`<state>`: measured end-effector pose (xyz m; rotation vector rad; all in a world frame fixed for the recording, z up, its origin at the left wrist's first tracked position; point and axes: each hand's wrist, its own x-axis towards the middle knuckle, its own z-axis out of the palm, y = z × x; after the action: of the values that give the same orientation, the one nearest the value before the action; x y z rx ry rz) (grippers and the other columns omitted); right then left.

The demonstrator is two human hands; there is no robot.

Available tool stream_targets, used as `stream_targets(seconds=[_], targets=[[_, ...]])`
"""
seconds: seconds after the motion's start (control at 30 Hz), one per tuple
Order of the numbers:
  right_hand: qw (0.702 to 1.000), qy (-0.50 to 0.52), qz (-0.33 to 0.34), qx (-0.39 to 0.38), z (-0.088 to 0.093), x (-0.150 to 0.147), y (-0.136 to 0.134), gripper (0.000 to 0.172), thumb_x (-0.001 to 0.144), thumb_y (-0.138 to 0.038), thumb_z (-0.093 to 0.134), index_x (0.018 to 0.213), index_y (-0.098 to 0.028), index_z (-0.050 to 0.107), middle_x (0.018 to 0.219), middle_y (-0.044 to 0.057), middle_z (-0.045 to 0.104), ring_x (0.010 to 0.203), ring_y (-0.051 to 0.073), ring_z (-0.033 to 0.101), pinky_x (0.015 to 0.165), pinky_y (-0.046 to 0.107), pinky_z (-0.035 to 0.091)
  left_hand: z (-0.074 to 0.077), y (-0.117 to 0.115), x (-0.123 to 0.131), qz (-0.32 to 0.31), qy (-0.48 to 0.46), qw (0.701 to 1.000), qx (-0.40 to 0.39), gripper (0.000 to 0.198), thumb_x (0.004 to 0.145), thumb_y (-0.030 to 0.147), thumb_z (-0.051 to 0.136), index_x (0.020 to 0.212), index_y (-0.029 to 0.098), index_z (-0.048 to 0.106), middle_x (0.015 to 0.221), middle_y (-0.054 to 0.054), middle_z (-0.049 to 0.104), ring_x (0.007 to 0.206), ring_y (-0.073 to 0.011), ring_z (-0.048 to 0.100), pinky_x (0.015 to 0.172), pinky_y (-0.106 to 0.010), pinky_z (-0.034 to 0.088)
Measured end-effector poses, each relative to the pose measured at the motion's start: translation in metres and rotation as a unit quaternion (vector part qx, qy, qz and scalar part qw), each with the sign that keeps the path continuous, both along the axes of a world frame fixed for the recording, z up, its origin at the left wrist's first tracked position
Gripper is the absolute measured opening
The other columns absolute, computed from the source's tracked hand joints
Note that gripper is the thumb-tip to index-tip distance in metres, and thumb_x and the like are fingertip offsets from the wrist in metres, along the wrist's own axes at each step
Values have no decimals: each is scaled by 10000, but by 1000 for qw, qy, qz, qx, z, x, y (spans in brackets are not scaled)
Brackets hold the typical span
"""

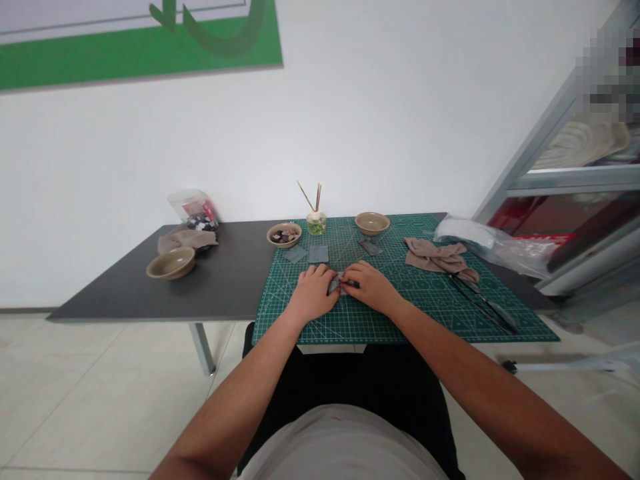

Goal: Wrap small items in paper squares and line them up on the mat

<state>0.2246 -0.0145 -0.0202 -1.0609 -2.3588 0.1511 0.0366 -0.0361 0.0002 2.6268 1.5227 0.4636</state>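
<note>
On the green cutting mat [430,313], my left hand [315,291] and my right hand [374,287] meet over a small grey piece [335,283], thin and flat as far as it shows. The fingers of my left hand are closed at its left edge. My right hand pinches at its right side, where something small and dark shows under the fingers; I cannot make out its kind. Just beyond lie two flat grey squares [319,254]. A small dark, shiny packet [371,247] rests past my right hand.
Behind the hands stand a bowl of dark and tan pieces [283,235], a reed diffuser [316,223] and another bowl [373,223]. To the right lie a brown cloth [437,255], a black long-handled tool [483,303] and a plastic bag [493,243]. Leftward are a bowl [171,264] and a tipped jar [193,208].
</note>
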Motion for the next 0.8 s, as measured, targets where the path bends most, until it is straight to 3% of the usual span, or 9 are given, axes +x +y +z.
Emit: stream_targets(seconds=[0.57,0.8], targets=[[1000,11,-8,3,2,-1,-3,39,802,-163,640,812,-201,641,882,42,632,861,195,529,862,360,434,-1,0,0,7,3,1000,0,260,874,348,480,1100,248,558,1118,-54,550,1060,-255,461,861,-409,396],[999,7,-48,18,2,-1,-1,91,810,-168,627,728,-204,614,820,38,623,826,199,519,824,354,430,-2,0,0,-1,-5,1000,0,318,864,343,502,1166,253,539,1134,-55,548,1080,-255,458,896,-411,394]])
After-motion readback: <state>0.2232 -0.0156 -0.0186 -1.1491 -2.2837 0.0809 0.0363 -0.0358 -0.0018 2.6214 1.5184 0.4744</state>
